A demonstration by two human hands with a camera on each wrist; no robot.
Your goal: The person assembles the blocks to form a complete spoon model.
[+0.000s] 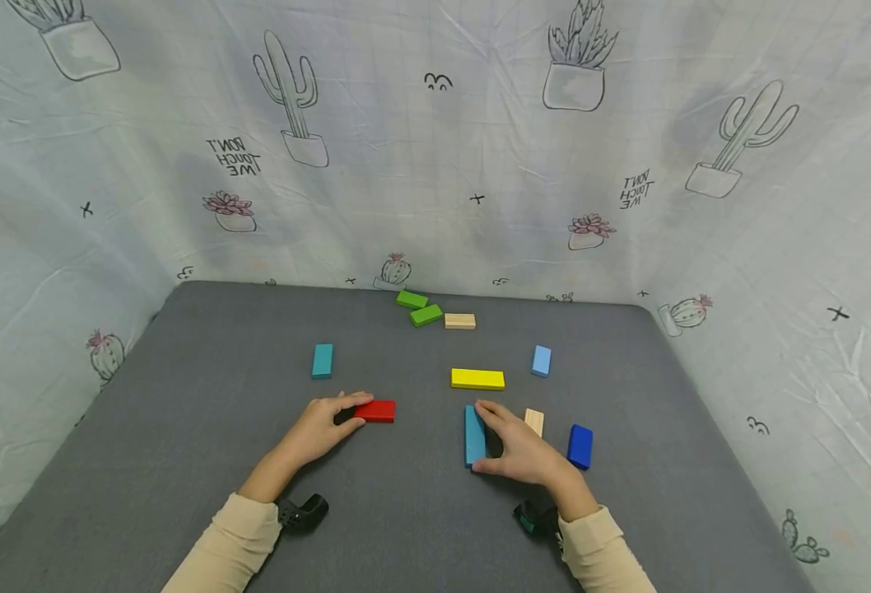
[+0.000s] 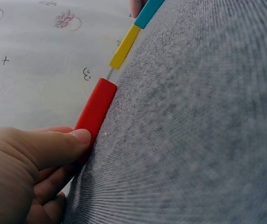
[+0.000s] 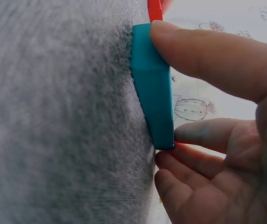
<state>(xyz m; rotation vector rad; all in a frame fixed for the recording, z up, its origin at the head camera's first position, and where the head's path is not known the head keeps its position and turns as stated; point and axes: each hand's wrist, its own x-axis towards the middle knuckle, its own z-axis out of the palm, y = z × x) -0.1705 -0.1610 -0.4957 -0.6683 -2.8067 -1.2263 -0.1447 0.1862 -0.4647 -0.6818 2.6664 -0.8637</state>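
My left hand (image 1: 324, 424) pinches the left end of a red block (image 1: 379, 411) that lies flat on the grey cloth. In the left wrist view the thumb presses on the near end of the red block (image 2: 96, 107). Farther right, my right hand (image 1: 519, 449) holds a long turquoise-blue block (image 1: 474, 436) by its two ends, thumb at the near end and fingers at the far one. The right wrist view shows that turquoise block (image 3: 154, 93) on the cloth. A yellow block (image 1: 477, 379) lies just beyond it.
A teal block (image 1: 322, 361) lies beyond my left hand. On the right are a light blue block (image 1: 542, 361), a plain wooden block (image 1: 534, 421) and a dark blue block (image 1: 579, 446). Two green blocks (image 1: 426, 315) and another wooden block (image 1: 460, 321) sit near the back edge, before a patterned curtain (image 1: 406, 165).
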